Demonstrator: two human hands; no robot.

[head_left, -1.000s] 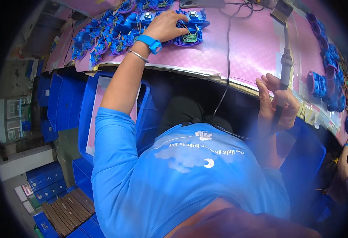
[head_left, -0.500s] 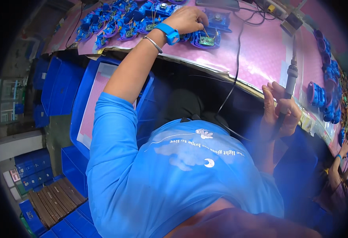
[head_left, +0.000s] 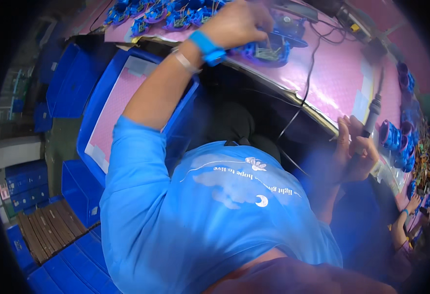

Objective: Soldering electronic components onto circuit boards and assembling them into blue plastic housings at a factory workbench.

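Housing, pink bench, blue bins, left hand, grip unclear, right hand clasping iron

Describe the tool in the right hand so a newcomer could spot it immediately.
Start at the pink-topped bench and follow its near edge rightward to the right hand. The tool is the slender rod jutting from that hand, with a grey collar and thin tip. Its grey, rod-like form sets it apart from the chunky blue parts to its right.

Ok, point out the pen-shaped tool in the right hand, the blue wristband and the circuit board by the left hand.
Pen-shaped tool point(head_left: 372, 115): head view, on its grey barrel.
Blue wristband point(head_left: 207, 48): head view, on its middle.
Circuit board point(head_left: 268, 53): head view, near its blurred middle.
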